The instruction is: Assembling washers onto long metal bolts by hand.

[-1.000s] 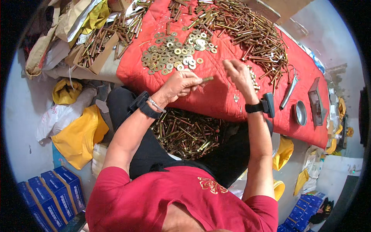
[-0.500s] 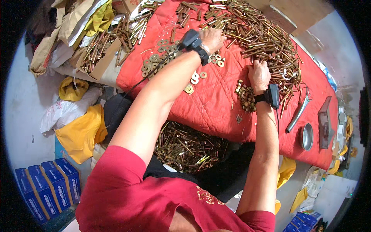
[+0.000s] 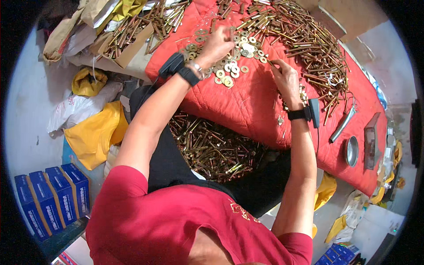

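My left hand [image 3: 216, 47] is closed, its fingertips pinching a short brown metal tube [image 3: 232, 40] held roughly upright over the washers. Flat round washers [image 3: 227, 81] lie scattered beneath and around it on a red quilted cloth [image 3: 249, 106]. To the right, my right hand [image 3: 288, 81] is closed on a thin metal piece [image 3: 270, 62] pointing toward the washers; its exact kind is too small to tell. Small brass-coloured nuts [image 3: 303, 94] lie partly hidden under that hand and wrist. Beyond it spreads a large heap of long brassy metal rods and tubes [image 3: 309, 48].
A grey-handled hooked tool [image 3: 342, 126], a metal bowl [image 3: 351, 151] and a metal block [image 3: 371, 141] lie at the right. Below the cloth edge is a container of bolts [image 3: 216, 145]. An open carton of tubes [image 3: 132, 46] stands far left; blue boxes [image 3: 53, 201] sit lower left.
My left hand has drawn back leftward from the rod heap, now with a tube in its fingers. My right hand has moved left from the heap's edge, above the nuts, holding a thin piece.
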{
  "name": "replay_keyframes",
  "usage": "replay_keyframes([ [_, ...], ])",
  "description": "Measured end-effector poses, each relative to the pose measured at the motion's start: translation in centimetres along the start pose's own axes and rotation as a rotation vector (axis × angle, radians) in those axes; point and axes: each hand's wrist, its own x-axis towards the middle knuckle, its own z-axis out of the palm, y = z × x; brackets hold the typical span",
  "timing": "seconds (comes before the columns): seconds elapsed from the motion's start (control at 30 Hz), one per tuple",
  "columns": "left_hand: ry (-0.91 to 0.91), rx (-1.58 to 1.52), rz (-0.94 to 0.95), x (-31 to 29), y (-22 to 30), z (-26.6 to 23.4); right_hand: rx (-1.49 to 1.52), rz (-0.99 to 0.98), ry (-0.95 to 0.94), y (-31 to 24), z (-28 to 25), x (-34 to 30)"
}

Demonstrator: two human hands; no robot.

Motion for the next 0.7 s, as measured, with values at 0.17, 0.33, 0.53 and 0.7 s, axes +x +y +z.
replay_keyframes([
  [0.17, -0.011, -0.489, -0.127, -5.6, 0.6, -2.2, -0.170, -0.050, -0.044, -0.7, 1.0, 1.0],
  [0.33, 0.068, -0.618, -0.183, -7.9, 0.4, -2.8, -0.360, -0.023, -0.332, -3.0, -0.8, 1.2],
  [0.53, 0.069, -0.710, -0.118, -8.3, 0.9, -2.4, -0.348, -0.114, -0.594, -2.7, -1.5, 2.1],
  [0.7, -0.016, -0.826, -0.122, -8.2, -0.2, -2.0, -0.528, -0.171, -0.670, -5.0, -0.8, 3.6],
])
